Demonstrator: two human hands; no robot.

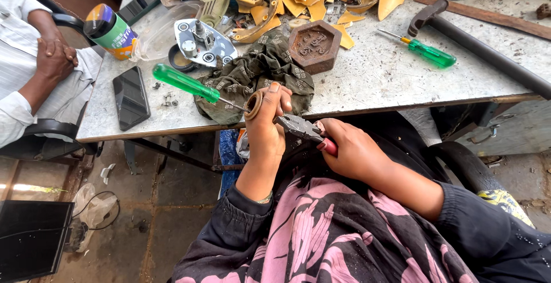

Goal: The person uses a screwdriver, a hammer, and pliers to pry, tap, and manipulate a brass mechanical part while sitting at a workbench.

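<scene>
While the left hand (265, 123) keeps its grip clenched on a brown ring (253, 104) at the worktop (373, 76) edge, the right hand (351, 152) at four o'clock grasps red-handled pliers (299, 128), their tips beside the ring.

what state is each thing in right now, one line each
left hand: closed around a small brown ring
right hand: gripping pliers, jaws toward the ring
near green screwdriver: on the cloth
far green screwdriver: flat on the table
phone: screen dark
</scene>
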